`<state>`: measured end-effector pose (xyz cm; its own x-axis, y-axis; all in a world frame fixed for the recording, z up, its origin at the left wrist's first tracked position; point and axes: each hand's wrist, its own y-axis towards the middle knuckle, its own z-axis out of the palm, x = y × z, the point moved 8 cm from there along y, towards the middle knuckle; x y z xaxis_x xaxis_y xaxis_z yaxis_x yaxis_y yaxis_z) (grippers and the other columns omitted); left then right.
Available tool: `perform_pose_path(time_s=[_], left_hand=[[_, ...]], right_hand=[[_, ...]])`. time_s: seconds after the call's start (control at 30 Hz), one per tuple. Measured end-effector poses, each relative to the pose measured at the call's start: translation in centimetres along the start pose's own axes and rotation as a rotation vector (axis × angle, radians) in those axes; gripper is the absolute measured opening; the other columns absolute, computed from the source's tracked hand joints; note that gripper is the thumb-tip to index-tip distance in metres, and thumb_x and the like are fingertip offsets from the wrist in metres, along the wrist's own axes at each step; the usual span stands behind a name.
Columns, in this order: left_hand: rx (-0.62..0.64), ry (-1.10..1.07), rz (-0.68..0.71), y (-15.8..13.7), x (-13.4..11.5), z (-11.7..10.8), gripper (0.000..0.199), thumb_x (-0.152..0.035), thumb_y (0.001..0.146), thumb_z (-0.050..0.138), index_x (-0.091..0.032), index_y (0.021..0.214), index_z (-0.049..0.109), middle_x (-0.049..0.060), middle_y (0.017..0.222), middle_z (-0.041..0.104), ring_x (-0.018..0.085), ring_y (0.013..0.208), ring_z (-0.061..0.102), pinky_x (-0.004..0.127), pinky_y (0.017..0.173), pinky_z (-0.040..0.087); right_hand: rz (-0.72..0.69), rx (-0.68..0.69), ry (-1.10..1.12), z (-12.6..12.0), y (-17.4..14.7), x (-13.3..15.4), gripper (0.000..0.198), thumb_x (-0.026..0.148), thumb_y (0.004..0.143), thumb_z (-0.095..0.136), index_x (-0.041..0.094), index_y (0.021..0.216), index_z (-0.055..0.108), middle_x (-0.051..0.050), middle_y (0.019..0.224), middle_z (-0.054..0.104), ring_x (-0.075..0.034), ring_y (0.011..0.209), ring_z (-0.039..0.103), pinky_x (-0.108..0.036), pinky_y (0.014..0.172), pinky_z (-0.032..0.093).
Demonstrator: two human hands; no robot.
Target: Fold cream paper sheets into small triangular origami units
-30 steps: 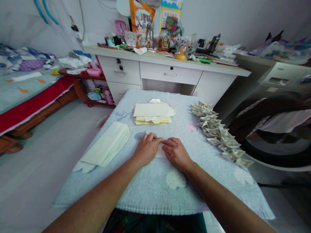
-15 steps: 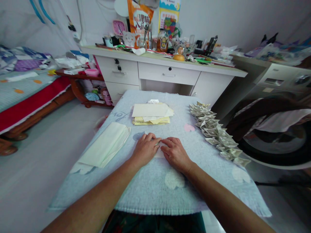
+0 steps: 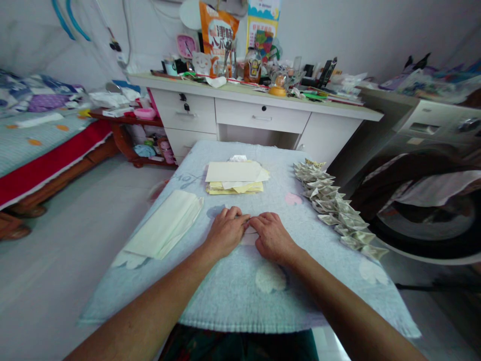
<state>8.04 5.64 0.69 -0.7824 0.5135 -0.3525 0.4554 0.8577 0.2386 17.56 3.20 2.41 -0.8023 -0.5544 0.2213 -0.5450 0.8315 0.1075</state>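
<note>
Both hands meet over a small sheet of pale paper (image 3: 248, 238) lying on the cloth-covered table (image 3: 225, 291). My left hand (image 3: 226, 231) has its fingers bent and pressed together on the paper's left part. With its fingertips touching the left thumb, my right hand (image 3: 273, 237) presses on the paper's right part. Most of the paper is hidden under the fingers. Beyond the hands lies a stack of cream and yellow paper (image 3: 235, 173). Left of them rests a pile of long pale green paper (image 3: 163, 225).
Rows of folded, pointed paper pieces (image 3: 330, 205) run along the table's right side. A white desk (image 3: 240, 95) crowded with jars and bags stands behind. To the right is a washing machine (image 3: 424, 190) with cloth hanging from its door; a bed (image 3: 45, 155) is at left.
The right hand's fingers have shifted slightly, and a little more of the paper shows between the hands. The left hand stays almost in place. The view has moved a little.
</note>
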Motion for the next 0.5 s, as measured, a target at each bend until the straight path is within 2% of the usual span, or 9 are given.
perform_pose_path(time_s=[0.1,0.23,0.5], left_hand=[[0.001,0.010,-0.020,0.0,0.1,0.0,0.035,-0.029,0.087,0.057,-0.029,0.122,0.060,0.004,0.108,0.054,0.022,0.096,0.047,0.037,0.086,0.040],[0.007,0.016,-0.024,0.0,0.3,0.3,0.036,-0.029,0.086,0.058,-0.030,0.122,0.060,0.004,0.110,0.054,0.022,0.097,0.047,0.038,0.087,0.040],[0.010,0.029,-0.007,0.0,0.2,0.1,0.038,-0.031,0.085,0.060,-0.027,0.123,0.060,0.004,0.110,0.054,0.023,0.097,0.047,0.038,0.088,0.041]], right_hand=[[0.013,-0.001,0.014,-0.2,-0.1,-0.2,0.045,0.008,0.066,0.049,0.012,0.110,0.058,-0.011,0.100,0.065,-0.025,0.099,0.048,-0.038,0.094,0.032],[-0.002,-0.001,0.020,-0.6,-0.9,-0.5,0.051,0.009,0.068,0.048,0.012,0.117,0.056,-0.012,0.102,0.064,-0.026,0.102,0.047,-0.039,0.094,0.032],[-0.028,0.013,0.026,-1.4,-4.5,-1.3,0.063,0.010,0.071,0.050,0.010,0.134,0.045,-0.014,0.106,0.065,-0.029,0.109,0.044,-0.045,0.098,0.031]])
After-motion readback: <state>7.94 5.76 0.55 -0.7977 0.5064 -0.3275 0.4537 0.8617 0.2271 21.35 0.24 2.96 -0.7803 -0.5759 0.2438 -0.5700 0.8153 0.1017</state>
